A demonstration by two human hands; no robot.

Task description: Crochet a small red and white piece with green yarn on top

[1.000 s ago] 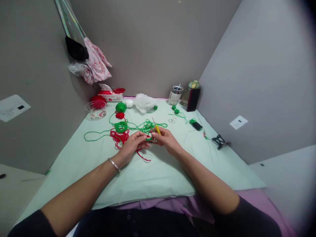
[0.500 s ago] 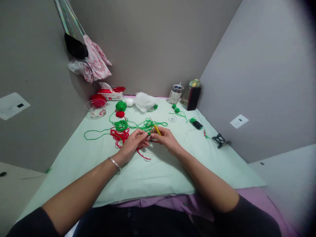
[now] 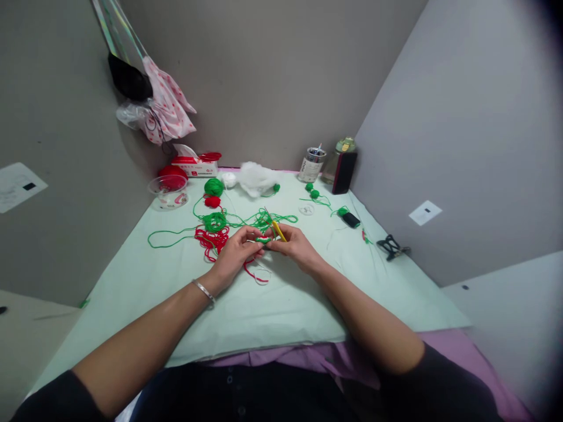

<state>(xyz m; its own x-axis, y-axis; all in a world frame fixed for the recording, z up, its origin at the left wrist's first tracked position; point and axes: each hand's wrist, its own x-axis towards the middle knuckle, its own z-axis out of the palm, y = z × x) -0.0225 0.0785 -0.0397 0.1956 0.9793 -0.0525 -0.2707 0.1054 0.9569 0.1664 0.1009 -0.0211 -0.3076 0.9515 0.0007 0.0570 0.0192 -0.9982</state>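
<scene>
A small crocheted piece (image 3: 263,239) in green, white and red sits between my hands. My left hand (image 3: 240,249) pinches its left side between thumb and fingers. In my right hand (image 3: 294,246) is a crochet hook with a yellow handle (image 3: 278,231), its thin tip pointing up and away; the right fingertips also meet the piece's right side. Just beyond lies loose green yarn (image 3: 264,218). A tangle of red yarn (image 3: 212,241) rests left of my left hand, and a red yarn end (image 3: 256,276) trails on the cloth below.
Behind stand a green yarn ball (image 3: 214,187), white stuffing (image 3: 255,179), a clear tub (image 3: 169,193) and a tissue box (image 3: 197,167). At the back right are a pen tin (image 3: 312,165), a bottle (image 3: 333,167) and a phone (image 3: 344,173). A black claw clip (image 3: 391,248) lies near the right edge.
The crocheted piece has turned between my fingers, so its red and white part now shows. My left fingers have shifted slightly around it; the hook stays in my right hand.
</scene>
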